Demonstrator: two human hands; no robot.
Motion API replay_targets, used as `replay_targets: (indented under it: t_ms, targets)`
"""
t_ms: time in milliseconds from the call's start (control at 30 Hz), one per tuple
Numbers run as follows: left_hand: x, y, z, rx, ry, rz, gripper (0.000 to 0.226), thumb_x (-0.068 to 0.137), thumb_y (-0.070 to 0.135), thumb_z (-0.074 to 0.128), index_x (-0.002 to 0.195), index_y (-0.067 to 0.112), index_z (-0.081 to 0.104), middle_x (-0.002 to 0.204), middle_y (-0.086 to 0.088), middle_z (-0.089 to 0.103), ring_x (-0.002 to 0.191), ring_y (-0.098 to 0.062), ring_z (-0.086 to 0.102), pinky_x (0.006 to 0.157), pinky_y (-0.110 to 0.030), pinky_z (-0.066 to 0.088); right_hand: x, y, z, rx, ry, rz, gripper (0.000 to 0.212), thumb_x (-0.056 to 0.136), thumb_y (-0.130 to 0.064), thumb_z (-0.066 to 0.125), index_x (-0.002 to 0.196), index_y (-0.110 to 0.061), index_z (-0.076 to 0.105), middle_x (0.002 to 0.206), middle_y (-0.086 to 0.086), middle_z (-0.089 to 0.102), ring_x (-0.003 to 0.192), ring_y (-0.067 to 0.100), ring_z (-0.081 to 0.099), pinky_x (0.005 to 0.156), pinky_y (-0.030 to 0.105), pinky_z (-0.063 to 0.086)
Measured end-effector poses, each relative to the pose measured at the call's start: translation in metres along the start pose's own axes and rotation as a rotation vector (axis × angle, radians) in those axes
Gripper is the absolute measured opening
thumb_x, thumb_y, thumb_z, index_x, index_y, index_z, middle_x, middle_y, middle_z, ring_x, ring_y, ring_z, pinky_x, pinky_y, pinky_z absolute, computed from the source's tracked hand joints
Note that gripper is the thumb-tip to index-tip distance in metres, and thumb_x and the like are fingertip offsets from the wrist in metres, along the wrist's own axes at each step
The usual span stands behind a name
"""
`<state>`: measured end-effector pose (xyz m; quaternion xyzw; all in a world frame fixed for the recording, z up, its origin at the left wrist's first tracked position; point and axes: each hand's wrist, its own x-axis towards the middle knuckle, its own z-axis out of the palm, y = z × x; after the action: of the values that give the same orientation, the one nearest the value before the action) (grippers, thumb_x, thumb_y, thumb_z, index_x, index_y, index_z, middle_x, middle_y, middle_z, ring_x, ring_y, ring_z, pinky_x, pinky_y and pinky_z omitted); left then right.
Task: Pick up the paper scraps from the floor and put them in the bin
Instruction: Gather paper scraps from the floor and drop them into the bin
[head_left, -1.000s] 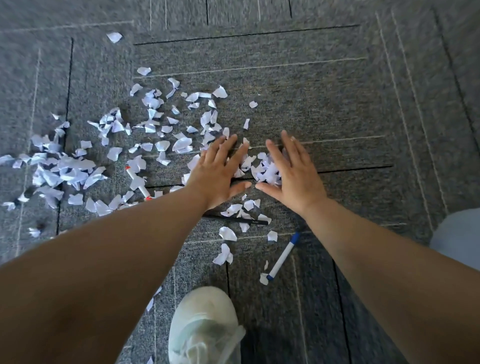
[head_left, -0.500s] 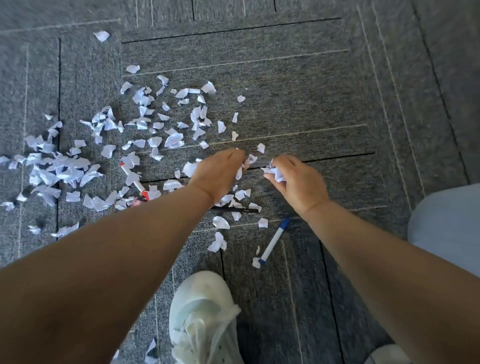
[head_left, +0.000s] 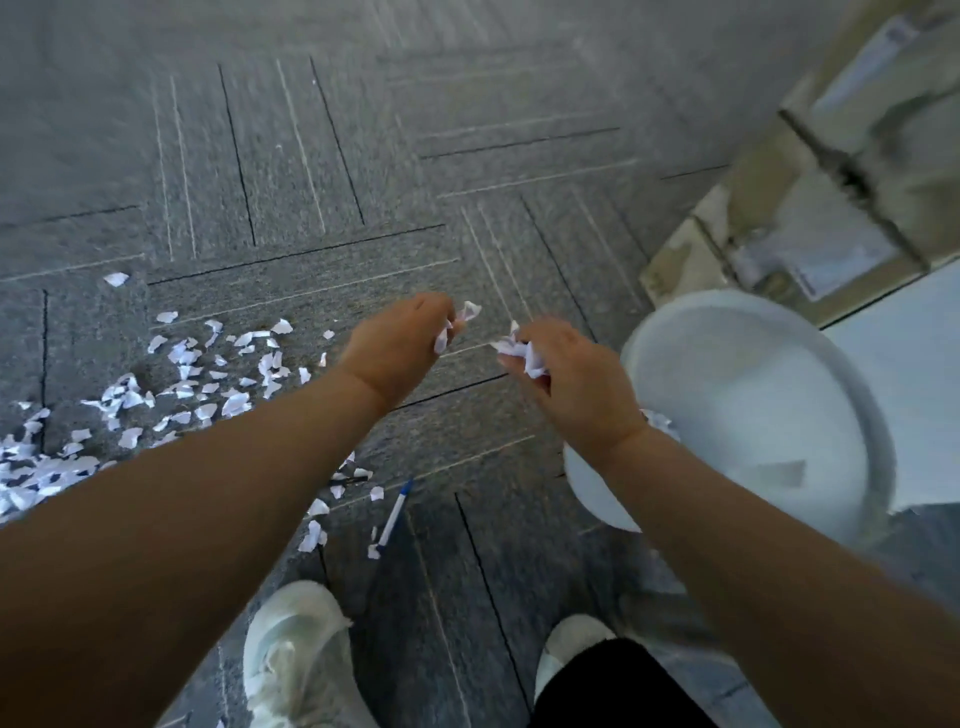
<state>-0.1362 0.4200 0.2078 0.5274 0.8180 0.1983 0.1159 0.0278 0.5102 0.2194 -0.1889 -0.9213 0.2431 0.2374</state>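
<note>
- The left hand (head_left: 400, 348) has its fingers curled round a few held scraps (head_left: 457, 322). The right hand (head_left: 576, 379) clutches a crumpled wad (head_left: 522, 353) the same way.
- Both hands are raised above the carpet (head_left: 467, 156), knuckles up, close together but apart.
- The held scraps poke out past the left fingertips, pointing away from the person. The wad juts from the right fist toward the left hand. Neither bundle shows a clear long axis.
- The paper is white, torn and ragged-edged, and creased where it is squeezed.
- Just right of the right hand stands the white bin (head_left: 753, 395), with its round mouth facing up.
- Below the left hand lies a pen (head_left: 395, 512), its blue tip pointing away from the person.
- Far to the left of the left hand, loose scraps (head_left: 182, 374) litter the carpet.
- Nearest the person are two pale shoes (head_left: 296, 649).
</note>
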Motion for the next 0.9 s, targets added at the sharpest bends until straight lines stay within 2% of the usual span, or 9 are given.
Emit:
replay_targets:
  t_ms: [67, 167, 267, 367, 433, 533, 700, 800, 900]
  targets:
    - [0.004, 0.032, -0.011, 0.008, 0.01, 0.049, 0.018, 0.094, 0.022, 0.047, 0.097, 0.007, 0.056, 0.094, -0.014, 0.062, 0.08, -0.033, 0.057, 0.06, -0.029, 0.03, -0.013, 0.007, -0.044, 0.001, 0.053, 0.107, 0.02, 0.088, -0.025, 0.052, 0.071, -0.017, 0.045, 0.09, 0.018, 0.068, 0.079, 0.035, 0.065, 0.062, 0.037, 0.053]
    - [0.008, 0.079, -0.018, -0.042, 0.003, 0.202, 0.007, 0.088, 0.009, 0.054, 0.084, 0.003, 0.055, 0.082, -0.014, 0.062, 0.07, -0.033, 0.057, 0.057, -0.029, 0.03, -0.043, 0.021, -0.098, -0.137, 0.131, 0.168, 0.023, 0.085, -0.015, 0.061, 0.069, -0.005, 0.048, 0.08, 0.013, 0.066, 0.077, 0.022, 0.061, 0.054, 0.022, 0.04]
    - [0.009, 0.135, -0.016, -0.088, -0.04, 0.353, 0.005, 0.085, 0.001, 0.052, 0.081, 0.004, 0.051, 0.089, -0.019, 0.062, 0.079, -0.034, 0.059, 0.066, -0.043, 0.047, -0.073, 0.034, -0.129, -0.215, 0.141, 0.297, 0.028, 0.088, -0.021, 0.06, 0.071, -0.017, 0.038, 0.085, 0.011, 0.067, 0.088, 0.026, 0.067, 0.057, 0.032, 0.052]
    - [0.009, 0.181, 0.0, -0.039, -0.095, 0.361, 0.013, 0.089, 0.006, 0.048, 0.101, 0.004, 0.053, 0.101, -0.015, 0.057, 0.088, -0.03, 0.055, 0.072, -0.041, 0.045, -0.096, 0.047, -0.147, -0.304, 0.15, 0.448, 0.022, 0.089, -0.025, 0.057, 0.077, -0.02, 0.039, 0.097, 0.013, 0.069, 0.091, 0.033, 0.066, 0.066, 0.042, 0.056]
    - [0.011, 0.199, 0.015, 0.028, -0.128, 0.391, 0.016, 0.089, 0.011, 0.049, 0.105, 0.008, 0.051, 0.104, -0.013, 0.057, 0.088, -0.03, 0.055, 0.069, -0.04, 0.046, -0.102, 0.052, -0.152, -0.357, 0.086, 0.575, 0.018, 0.089, -0.03, 0.057, 0.092, -0.013, 0.051, 0.109, 0.012, 0.065, 0.096, 0.032, 0.063, 0.076, 0.039, 0.053]
    - [0.015, 0.214, 0.037, 0.123, -0.154, 0.406, 0.013, 0.089, 0.014, 0.051, 0.102, 0.011, 0.049, 0.104, -0.009, 0.057, 0.09, -0.029, 0.055, 0.061, -0.033, 0.038, -0.111, 0.059, -0.155, -0.4, -0.177, 0.798, 0.057, 0.085, -0.041, 0.058, 0.132, -0.019, 0.034, 0.138, 0.007, 0.04, 0.115, 0.033, 0.046, 0.095, 0.044, 0.041]
    - [0.02, 0.23, 0.071, 0.179, -0.168, 0.499, 0.028, 0.094, 0.027, 0.046, 0.115, 0.009, 0.05, 0.115, -0.011, 0.051, 0.107, -0.03, 0.046, 0.079, -0.043, 0.045, -0.116, 0.053, -0.158, -0.482, -0.068, 0.775, 0.065, 0.086, -0.035, 0.057, 0.138, -0.017, 0.023, 0.147, 0.009, 0.027, 0.127, 0.032, 0.034, 0.105, 0.044, 0.033]
    - [0.023, 0.227, 0.084, 0.327, -0.441, 0.456, 0.062, 0.092, 0.048, 0.041, 0.143, 0.02, 0.02, 0.151, -0.008, 0.02, 0.138, -0.029, 0.018, 0.11, -0.049, 0.024, -0.116, 0.051, -0.16, -0.464, -0.021, 0.803, 0.063, 0.087, -0.028, 0.056, 0.138, -0.014, 0.022, 0.145, 0.011, 0.03, 0.127, 0.032, 0.034, 0.104, 0.045, 0.033]
    - [0.025, 0.219, 0.08, 0.417, -0.576, 0.388, 0.073, 0.091, 0.056, 0.033, 0.145, 0.028, -0.008, 0.155, 0.0, -0.011, 0.142, -0.023, -0.013, 0.113, -0.052, 0.0, -0.121, 0.048, -0.16, -0.493, -0.059, 0.807, 0.063, 0.086, -0.027, 0.057, 0.137, -0.014, 0.022, 0.142, 0.012, 0.034, 0.124, 0.032, 0.038, 0.102, 0.045, 0.036]
